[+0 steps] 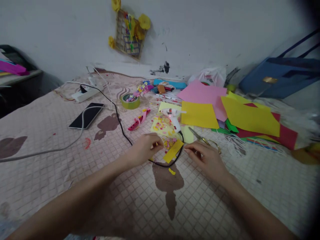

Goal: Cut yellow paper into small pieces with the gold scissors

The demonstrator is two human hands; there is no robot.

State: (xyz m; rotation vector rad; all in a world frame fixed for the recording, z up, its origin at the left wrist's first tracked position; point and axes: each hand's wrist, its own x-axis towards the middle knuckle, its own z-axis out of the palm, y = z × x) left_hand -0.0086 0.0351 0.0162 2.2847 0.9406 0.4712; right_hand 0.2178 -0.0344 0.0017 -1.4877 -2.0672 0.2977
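On the patterned cloth (205,206), the yellow strip (173,152) is flanked by the left hand (143,150) and right hand (207,159), both narrowly curled, any grip impossible to tell, and is best handled clear of the black cord (167,166).

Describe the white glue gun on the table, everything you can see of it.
The glue gun is white and looks plastic, with a small red light showing on its body. It lies on a pale yellow sheet, its handle slanting down toward the person. A pale rod juts from its right end over a deeper yellow sheet. A black cord leaves the handle's foot and loops down between the hands. Neither the left hand nor the right hand touches its body.
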